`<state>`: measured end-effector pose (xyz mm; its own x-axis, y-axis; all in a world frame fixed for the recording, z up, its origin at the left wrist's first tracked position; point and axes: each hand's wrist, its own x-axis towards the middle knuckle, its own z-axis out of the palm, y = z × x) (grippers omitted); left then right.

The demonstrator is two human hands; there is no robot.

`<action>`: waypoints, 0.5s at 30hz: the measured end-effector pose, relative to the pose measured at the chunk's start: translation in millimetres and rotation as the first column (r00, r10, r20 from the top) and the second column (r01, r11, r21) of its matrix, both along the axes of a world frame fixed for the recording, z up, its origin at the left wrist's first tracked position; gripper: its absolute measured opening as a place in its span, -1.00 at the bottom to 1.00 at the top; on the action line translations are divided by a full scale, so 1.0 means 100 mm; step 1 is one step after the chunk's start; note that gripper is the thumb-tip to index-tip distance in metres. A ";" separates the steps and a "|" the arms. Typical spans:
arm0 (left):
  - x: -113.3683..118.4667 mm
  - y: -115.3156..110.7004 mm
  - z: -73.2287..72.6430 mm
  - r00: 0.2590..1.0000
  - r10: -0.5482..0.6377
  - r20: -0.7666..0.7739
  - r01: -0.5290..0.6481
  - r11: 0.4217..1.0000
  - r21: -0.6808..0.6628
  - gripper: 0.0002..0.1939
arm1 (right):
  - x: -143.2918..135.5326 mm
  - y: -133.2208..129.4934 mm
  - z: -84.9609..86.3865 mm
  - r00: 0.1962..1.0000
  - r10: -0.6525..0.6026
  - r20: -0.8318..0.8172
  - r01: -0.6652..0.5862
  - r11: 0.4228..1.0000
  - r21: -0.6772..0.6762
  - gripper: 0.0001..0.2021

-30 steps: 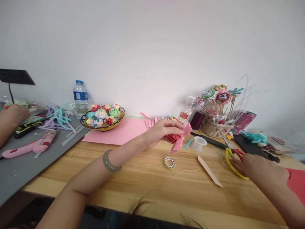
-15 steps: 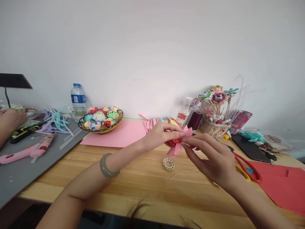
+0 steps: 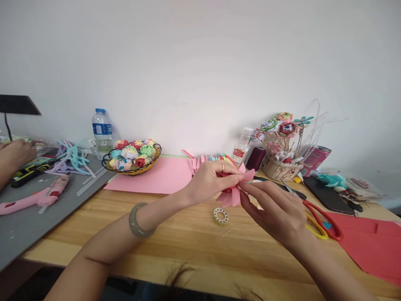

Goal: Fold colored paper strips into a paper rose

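Between my two hands is a pink and red paper flower (image 3: pixel 231 198), held just above the wooden table. My left hand (image 3: pixel 210 182), with a ring on one finger, pinches it from the left, thumb and fingers closed. From the right, my right hand (image 3: pixel 277 207) grips the flower's near side with its fingertips pressed together. Pink petals stick out above and below the fingers; the flower's middle is partly covered. Below it on the table lie a roll of tape (image 3: pixel 221 216) and a thin pale string (image 3: pixel 239 227).
Red-handled scissors (image 3: pixel 324 217) and red paper (image 3: pixel 372 242) lie at right. Behind stand a thread spool (image 3: pixel 256 159) and a basket of paper flowers (image 3: pixel 282 169). Pink paper (image 3: pixel 147 179), a flower basket (image 3: pixel 133 170), a bottle (image 3: pixel 102 133), a glue gun (image 3: pixel 37 198) and another person's hand (image 3: pixel 19 154) are leftward.
The pink petals have turned and fanned out more between my fingers. Both hands keep their hold, with my right hand shifted slightly down. The view has moved a little.
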<state>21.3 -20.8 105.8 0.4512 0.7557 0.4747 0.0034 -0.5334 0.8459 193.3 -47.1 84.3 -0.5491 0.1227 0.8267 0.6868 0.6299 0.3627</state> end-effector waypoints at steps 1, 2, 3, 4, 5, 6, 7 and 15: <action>0.00 0.00 0.00 1.000 0.001 0.004 -0.002 1.000 0.006 -0.81 | 0.00 0.00 0.00 1.000 0.003 -0.007 -0.003 1.000 0.004 -0.76; 0.00 0.00 0.00 1.000 0.002 0.007 -0.002 1.000 0.011 -0.81 | 0.00 0.00 -0.01 1.000 0.005 -0.011 -0.005 1.000 0.003 -0.75; 0.00 0.00 -0.01 1.000 0.000 0.009 0.000 1.000 0.013 -0.81 | -0.01 0.00 -0.01 1.000 0.009 -0.013 -0.009 1.000 0.001 -0.75; 0.00 0.00 -0.01 1.000 -0.001 0.009 0.001 1.000 0.015 -0.81 | -0.01 -0.01 -0.01 1.000 0.013 -0.014 -0.013 1.000 0.001 -0.74; 0.00 0.00 -0.01 1.000 0.000 0.005 -0.001 1.000 0.016 -0.81 | -0.01 -0.01 0.00 1.000 0.016 -0.017 -0.016 1.000 0.001 -0.74; 0.00 0.00 -0.02 1.000 0.004 0.000 -0.004 1.000 0.017 -0.81 | -0.01 -0.01 0.00 1.000 0.018 -0.020 -0.017 1.000 0.003 -0.75; 0.00 -0.01 -0.02 1.000 0.007 -0.005 -0.007 1.000 0.016 -0.81 | -0.01 -0.01 0.00 0.999 0.019 -0.027 -0.019 1.000 0.007 -0.75; 0.00 -0.03 0.00 1.000 -0.012 -0.004 0.012 1.000 -0.018 -0.79 | -0.03 -0.02 0.00 0.994 -0.017 -0.109 0.023 0.998 0.054 -0.75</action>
<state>21.2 -24.2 106.0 0.4621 0.7588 0.4590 0.0003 -0.5177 0.8555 190.4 -49.2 84.5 -0.4538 0.0857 0.8870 0.7362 0.5969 0.3190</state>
